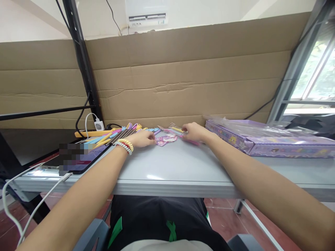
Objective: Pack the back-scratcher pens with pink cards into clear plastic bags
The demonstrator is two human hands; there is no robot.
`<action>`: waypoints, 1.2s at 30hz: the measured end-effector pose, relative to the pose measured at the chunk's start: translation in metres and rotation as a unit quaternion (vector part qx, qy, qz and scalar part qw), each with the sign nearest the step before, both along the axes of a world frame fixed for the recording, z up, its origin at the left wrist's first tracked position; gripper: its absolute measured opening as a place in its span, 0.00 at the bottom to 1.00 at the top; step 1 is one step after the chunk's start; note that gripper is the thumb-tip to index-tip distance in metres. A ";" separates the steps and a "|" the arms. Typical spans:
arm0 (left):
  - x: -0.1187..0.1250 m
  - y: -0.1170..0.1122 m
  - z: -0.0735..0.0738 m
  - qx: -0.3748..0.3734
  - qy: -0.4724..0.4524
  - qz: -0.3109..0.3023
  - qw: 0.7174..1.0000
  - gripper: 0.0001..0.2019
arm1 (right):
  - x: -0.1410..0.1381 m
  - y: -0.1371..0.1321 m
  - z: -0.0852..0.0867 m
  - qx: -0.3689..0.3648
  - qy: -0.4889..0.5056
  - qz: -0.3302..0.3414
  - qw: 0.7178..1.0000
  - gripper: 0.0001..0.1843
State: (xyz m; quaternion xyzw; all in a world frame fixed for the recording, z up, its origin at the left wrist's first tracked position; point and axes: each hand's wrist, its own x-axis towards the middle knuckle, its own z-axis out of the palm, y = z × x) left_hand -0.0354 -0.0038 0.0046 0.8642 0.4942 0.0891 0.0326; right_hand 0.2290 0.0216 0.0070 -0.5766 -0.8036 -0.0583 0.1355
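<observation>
Pink printed pieces (166,139) lie on the counter (167,165), my left grip (142,138) at their edge; my right grip (194,132) meets a yellow stick (177,129) — whether either grasps, I can't tell; a careless leftward sweep could scatter the heaped pens (125,134).

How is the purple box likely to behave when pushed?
The box should probably slide rather than tip, being low and broad. Flat-sided, it seems unlikely to roll. The clear plastic on top looks thin and loose, so it may slip.
</observation>
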 end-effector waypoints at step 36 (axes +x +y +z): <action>-0.002 0.003 0.002 0.093 -0.049 0.044 0.993 0.13 | -0.020 -0.031 0.012 -0.085 0.018 0.104 0.991 0.12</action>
